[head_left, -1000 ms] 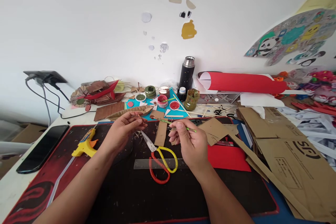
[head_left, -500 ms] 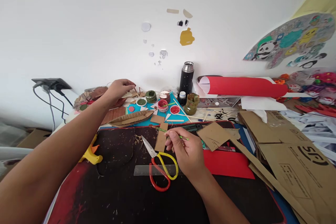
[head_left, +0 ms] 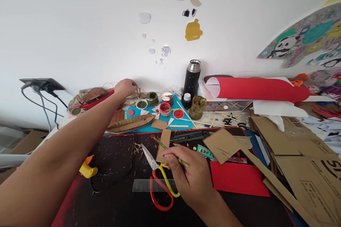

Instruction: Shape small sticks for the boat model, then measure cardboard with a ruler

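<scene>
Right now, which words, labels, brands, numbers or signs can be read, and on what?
"S", apparently then "F" at the frame edge: flat brown cardboard box.
Too small or blurred to read: its finer print; markings on the dark green utility knife and red-and-yellow-handled scissors.

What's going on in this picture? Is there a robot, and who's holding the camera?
There's no robot here! Those are a person's two bare hands. Nobody holds the camera: the person wears it on their head, so it looks forward and down, nearly like seeing through their eyes.

The right hand holds a green paintbrush with a brown tip. The left hand reaches to the back of the table, near some thin brown sticks. Its fingertips are too hard to see to tell whether it holds anything.

On the dark mat lie scissors, a see-through ruler and a red sheet. Behind them are a green paint pot and a red paint pot.
</scene>
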Action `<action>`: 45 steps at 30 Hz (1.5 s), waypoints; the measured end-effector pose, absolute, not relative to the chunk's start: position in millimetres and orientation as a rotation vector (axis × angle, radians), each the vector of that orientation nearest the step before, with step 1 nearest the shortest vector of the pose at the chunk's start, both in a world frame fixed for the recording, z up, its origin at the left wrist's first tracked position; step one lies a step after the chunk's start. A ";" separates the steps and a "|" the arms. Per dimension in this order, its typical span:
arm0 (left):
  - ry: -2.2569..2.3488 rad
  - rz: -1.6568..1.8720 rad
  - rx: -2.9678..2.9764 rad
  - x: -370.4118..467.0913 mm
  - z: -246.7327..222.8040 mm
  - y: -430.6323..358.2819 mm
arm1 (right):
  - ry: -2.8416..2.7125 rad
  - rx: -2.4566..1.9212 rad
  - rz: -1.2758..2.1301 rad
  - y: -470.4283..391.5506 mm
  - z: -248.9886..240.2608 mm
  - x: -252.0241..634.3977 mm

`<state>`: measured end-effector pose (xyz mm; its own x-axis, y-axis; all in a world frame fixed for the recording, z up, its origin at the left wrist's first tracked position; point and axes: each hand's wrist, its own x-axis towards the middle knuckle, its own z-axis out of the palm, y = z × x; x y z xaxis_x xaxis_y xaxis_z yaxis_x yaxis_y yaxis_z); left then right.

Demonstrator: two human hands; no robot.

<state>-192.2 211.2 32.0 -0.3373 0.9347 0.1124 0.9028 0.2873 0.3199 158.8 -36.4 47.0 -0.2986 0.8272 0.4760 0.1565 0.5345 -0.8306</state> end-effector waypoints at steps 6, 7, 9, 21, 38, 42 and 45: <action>2.516 0.350 1.780 -193.2 18.8 215.7 | -1.866 -0.809 0.840 -36.4 45.9 158.0; 2.529 0.329 1.779 -193.2 17.4 216.6 | -1.875 -0.809 0.831 -36.7 44.9 157.7; 2.552 0.288 1.778 -193.0 15.4 218.4 | -1.885 -0.809 0.808 -37.4 42.8 157.3; 2.600 0.115 1.764 -192.7 11.0 221.1 | -1.951 -0.822 0.757 -37.3 39.9 155.3; 2.614 0.129 1.796 -192.1 19.7 214.2 | -2.054 -0.819 0.706 -38.5 36.3 151.6; 2.616 0.118 1.805 -190.1 21.5 214.0 | -2.082 -0.821 0.666 -39.5 34.2 150.6; 2.614 0.108 1.806 -188.4 22.3 213.6 | -2.098 -0.824 0.654 -39.9 34.6 150.8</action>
<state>-188.4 213.6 22.3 -0.3539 0.9327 0.0692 0.9353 0.3523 0.0346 150.8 -39.9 34.6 -0.4908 0.7325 0.4717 0.3349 0.6584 -0.6741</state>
